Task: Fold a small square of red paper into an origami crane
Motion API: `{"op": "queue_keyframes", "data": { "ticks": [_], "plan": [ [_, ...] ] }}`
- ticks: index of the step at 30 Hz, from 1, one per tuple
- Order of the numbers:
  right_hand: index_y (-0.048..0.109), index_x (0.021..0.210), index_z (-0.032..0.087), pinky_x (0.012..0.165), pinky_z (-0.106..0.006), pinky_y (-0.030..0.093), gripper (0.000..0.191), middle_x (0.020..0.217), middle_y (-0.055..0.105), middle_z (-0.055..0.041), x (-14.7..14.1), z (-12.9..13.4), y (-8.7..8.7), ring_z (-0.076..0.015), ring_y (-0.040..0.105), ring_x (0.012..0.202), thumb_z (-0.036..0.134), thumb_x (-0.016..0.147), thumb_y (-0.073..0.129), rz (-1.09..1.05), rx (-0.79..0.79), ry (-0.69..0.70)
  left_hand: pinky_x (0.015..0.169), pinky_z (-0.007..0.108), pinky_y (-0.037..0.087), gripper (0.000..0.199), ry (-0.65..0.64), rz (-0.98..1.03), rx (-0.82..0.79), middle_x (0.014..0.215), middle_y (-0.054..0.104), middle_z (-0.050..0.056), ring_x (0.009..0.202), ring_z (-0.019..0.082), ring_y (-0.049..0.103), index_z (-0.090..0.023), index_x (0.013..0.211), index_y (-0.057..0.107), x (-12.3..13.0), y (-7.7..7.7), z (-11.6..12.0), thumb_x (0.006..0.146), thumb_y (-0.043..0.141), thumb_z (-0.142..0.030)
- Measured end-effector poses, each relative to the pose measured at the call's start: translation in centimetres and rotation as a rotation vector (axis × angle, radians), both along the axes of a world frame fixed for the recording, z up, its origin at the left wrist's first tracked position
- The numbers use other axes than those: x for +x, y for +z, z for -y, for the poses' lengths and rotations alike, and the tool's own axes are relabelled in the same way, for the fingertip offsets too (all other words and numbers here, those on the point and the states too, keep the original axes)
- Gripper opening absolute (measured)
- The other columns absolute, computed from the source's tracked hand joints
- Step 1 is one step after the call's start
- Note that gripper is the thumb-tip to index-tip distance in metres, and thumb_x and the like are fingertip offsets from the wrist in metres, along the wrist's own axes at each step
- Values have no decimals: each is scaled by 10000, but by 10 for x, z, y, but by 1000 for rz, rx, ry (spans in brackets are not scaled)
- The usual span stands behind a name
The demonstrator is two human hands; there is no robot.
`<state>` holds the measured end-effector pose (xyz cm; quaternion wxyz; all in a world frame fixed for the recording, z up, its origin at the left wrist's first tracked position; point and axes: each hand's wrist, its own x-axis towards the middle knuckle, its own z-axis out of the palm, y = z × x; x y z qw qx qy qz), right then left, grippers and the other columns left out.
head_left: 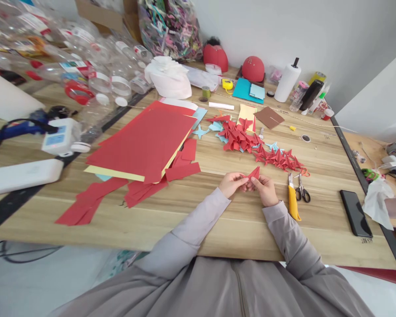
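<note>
the left hand (231, 185) and right hand (263, 189) are close together, their fingertips meeting as both pinch a small folded red paper piece (253, 174) just above the front part of the wooden table (191, 229). a pointed red tip rises above the fingers, but the fingers hide most of the paper, so its full shape and folds are hard to make out. grey sleeves (198, 224) cover both forearms and reach toward the lower edge of the view.

just right of the right hand lie open-handled scissors (302, 190) beside a yellow box cutter (293, 202). ahead of the hands, a loose pile of folded red and pale blue paper shapes (251, 145) spreads across the table, its pieces overlapping and hard to count. to the left is a stack of red and yellow paper sheets (141, 145), with cut red paper strips (95, 198) below it.

a black phone (355, 213) lies face up near the right edge. at the far end stand a paper towel roll (287, 82) and two round red objects, while clear plastic bottles (99, 75) crowd the far left, partly cut off by the frame.
</note>
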<state>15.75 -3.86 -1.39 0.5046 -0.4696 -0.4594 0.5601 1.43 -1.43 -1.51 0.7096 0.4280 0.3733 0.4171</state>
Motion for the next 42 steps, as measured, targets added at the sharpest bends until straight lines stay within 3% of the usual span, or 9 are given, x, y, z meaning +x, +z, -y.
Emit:
{"op": "queue_keyframes", "data": {
  "ticks": [6, 15, 21, 33, 42],
  "plan": [
    [648, 693, 173, 496, -249, 443, 218, 606, 663, -14, 0, 1, 2, -121, 568, 499, 386, 676, 688, 30, 14, -1, 482, 230, 429, 249, -12, -68, 139, 539, 614, 15, 451, 90, 529, -109, 625, 606, -1, 3, 1, 613, 713, -333],
    [638, 702, 176, 499, -252, 448, 244, 609, 661, -14, -1, 0, 1, -116, 557, 493, 416, 676, 677, 22, 15, -23, 548, 252, 480, 310, 9, 24, 47, 573, 639, 20, 507, 110, 571, -117, 612, 609, -2, 9, 3, 598, 717, -406],
    [635, 715, 174, 496, -253, 446, 232, 603, 648, -9, -1, 0, -1, -119, 554, 496, 401, 684, 674, 23, 20, -12, 557, 272, 499, 354, 64, 49, 11, 592, 657, 20, 529, 133, 608, -109, 765, 614, 0, 7, 3, 564, 752, -367],
    [633, 707, 179, 507, -263, 454, 238, 596, 634, 0, -2, 0, 1, -122, 548, 503, 409, 667, 683, 52, 30, -3, 607, 303, 525, 302, 118, 69, -4, 553, 642, 9, 516, 129, 597, -112, 635, 629, 5, 3, 3, 538, 760, -366],
    [619, 706, 181, 503, -260, 447, 225, 596, 622, 7, -2, 0, 1, -115, 538, 496, 395, 674, 683, 35, 36, -1, 617, 292, 513, 252, 52, 109, 19, 594, 642, 19, 556, 133, 607, -101, 648, 654, 1, 3, 1, 592, 735, -333]
  ]
}}
